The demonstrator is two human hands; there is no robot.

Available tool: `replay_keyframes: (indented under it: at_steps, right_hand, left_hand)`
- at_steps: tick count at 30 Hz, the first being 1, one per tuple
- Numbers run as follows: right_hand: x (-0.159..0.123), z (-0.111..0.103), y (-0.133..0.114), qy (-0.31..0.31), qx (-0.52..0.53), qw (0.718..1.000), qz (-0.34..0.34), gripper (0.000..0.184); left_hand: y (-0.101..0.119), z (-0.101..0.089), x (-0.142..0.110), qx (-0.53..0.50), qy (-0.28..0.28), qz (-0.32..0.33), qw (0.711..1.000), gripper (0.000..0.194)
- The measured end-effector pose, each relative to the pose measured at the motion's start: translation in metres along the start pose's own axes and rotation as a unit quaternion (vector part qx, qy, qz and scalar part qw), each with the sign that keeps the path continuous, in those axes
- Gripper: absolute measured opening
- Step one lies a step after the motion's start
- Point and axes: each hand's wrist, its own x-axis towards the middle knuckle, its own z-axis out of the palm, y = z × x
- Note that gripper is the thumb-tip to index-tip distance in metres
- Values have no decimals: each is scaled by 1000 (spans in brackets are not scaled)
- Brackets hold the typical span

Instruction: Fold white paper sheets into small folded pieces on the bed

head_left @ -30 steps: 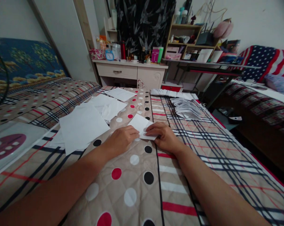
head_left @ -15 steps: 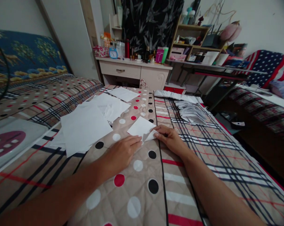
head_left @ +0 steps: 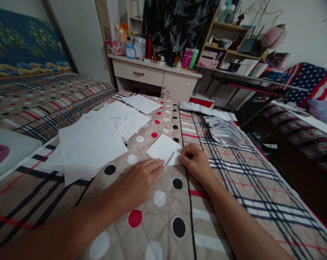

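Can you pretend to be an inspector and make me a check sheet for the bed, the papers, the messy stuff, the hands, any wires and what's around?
Surface: quilted bed cover with dots and plaid.
Job's things: small white paper with a flap partly folded; loose sheets to its left; fanned papers farther off, right.
Clutter: red bottle and blue clock on the dresser.
Hands: left hand has fingertips at the small white paper's near edge; right hand touches its right side, pinch unclear.
Cables: pale cords by the wall, above the shelf.
Surroundings: dark patterned cloth behind the dresser; stars-and-stripes cloth far right.
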Motion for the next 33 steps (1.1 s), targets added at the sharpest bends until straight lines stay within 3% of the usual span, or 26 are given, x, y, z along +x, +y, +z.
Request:
replay_keyframes:
  at_steps: [11,21,33]
  right_hand:
    - [-2,7,-4,32,-39,998,38,10]
    - [-1,11,1,47,0,997,66,17]
    - [-1,14,-5,60,-46,991,108,17]
  left_hand:
    - [1,0,-1,-15,4,-4,1000,44]
    - [-1,4,-3,-27,12,-9,1000,43]
    - [1,-5,1,-31,33,2,999,41]
